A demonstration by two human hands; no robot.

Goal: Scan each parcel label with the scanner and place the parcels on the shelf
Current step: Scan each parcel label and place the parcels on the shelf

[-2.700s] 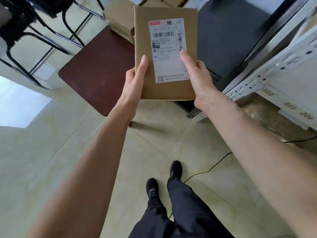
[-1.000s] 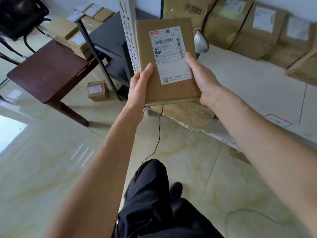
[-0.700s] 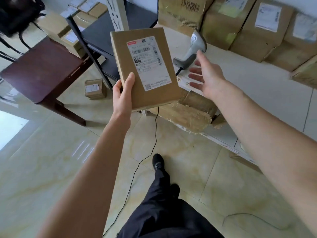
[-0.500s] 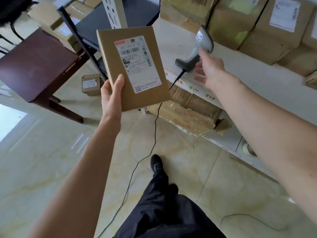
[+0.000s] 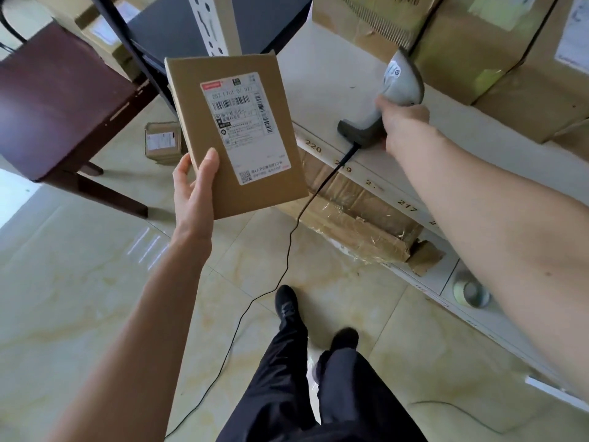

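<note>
Left hand pinches the flat brown cardboard parcel by its lower-left edge, label up, over the floor; looks light and stiff, so edge holds work; right hand wraps the grey corded handheld scanner on the white metal shelf.

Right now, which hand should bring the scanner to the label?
Right. The right hand already grips the scanner on the shelf; the left hand holds the parcel, label facing up.
</note>
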